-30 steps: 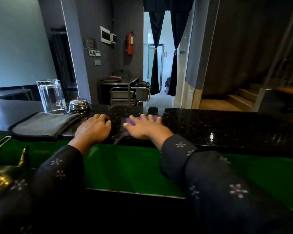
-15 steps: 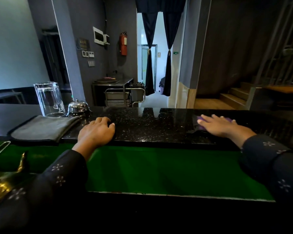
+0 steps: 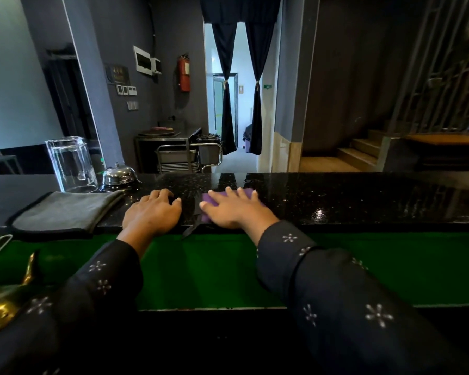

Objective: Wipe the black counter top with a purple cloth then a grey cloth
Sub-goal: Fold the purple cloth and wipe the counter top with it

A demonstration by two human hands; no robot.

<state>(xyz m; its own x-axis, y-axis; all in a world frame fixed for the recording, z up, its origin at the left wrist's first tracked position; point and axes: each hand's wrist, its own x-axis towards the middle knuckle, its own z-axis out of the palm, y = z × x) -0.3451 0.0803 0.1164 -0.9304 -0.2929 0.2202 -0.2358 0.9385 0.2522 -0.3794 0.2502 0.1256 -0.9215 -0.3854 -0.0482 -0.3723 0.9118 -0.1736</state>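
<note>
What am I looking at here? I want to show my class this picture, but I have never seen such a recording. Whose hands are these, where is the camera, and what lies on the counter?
No machine is involved: a person wears a camera on the head, looking forward and down at their own two bare hands. The right hand lies flat, fingers spread, on a small purple cloth, pressing it onto the shiny speckled black counter top. The left hand rests on the counter, fingers curled, holding nothing. Further left lies a folded grey cloth. Behind it stand a clear glass jug and a small silver call bell. A brass-coloured pot shows at the lower left, below the counter.
</note>
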